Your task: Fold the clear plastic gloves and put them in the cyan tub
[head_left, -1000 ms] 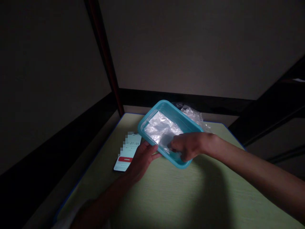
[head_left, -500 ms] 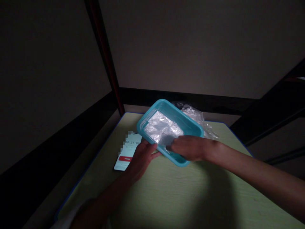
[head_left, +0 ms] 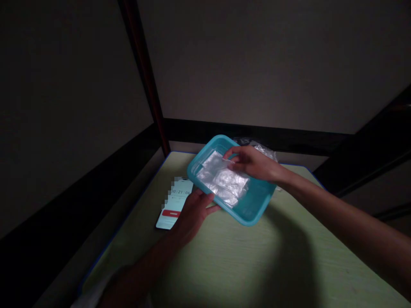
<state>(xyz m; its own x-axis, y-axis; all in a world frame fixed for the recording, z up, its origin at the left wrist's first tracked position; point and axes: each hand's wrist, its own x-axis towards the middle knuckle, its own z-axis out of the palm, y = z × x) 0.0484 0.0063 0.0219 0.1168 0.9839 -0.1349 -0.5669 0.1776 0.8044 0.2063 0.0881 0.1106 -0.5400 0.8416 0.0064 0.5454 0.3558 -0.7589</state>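
A turquoise plastic tray (head_left: 252, 216) is held tilted above the table, its long side slanting down to the right. My left hand (head_left: 195, 209) is closed on its near rim, thumb on top and the other fingers partly hidden beneath. Inside lie shiny, clear plastic bags (head_left: 227, 184), flat and slightly crumpled; their number cannot be made out. Over the tray's far side, my right hand (head_left: 248, 161) pinches the thin upper edge of one plastic bag between thumb and fingertips.
A phone (head_left: 175, 201) with a lit timer screen lies on the light green table (head_left: 218, 265), left of the tray. Behind the tray sits more crumpled clear plastic (head_left: 265, 150). Walls (head_left: 257, 64) close in the back and left.
My right hand has moved from the tray's near right corner up and away to its far side, now pinching a bag's edge. My left hand keeps its hold on the tray.
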